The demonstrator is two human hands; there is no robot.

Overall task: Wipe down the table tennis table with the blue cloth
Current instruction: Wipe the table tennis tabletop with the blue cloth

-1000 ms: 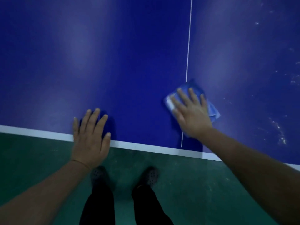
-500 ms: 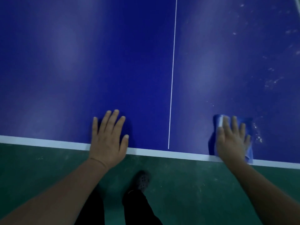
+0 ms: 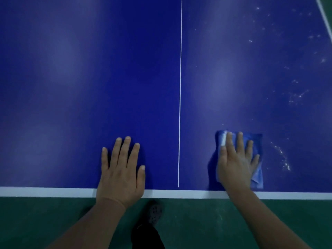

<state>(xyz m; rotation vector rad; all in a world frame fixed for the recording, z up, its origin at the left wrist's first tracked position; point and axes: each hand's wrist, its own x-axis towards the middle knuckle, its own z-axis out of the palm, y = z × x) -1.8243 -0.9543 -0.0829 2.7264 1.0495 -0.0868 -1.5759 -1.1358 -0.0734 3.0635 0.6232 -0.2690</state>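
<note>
Bare forearms — black trousers (image 3: 146, 238), perforated dark clog (image 3: 154, 212).

Folded blue cloth (image 3: 257, 169) lies flat near the table tennis table's (image 3: 89, 87) white edge.

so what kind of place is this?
Probably an indoor sports or table tennis hall: blue table tennis table with white centre line, white edge band, and green sports-type floor.

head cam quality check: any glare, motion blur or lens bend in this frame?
Head view: dim overall; soft pale glare patches on the table; right hand and blue cloth slightly motion-blurred, left hand sharp; white center line bows slightly from the wide-angle lens.
</note>
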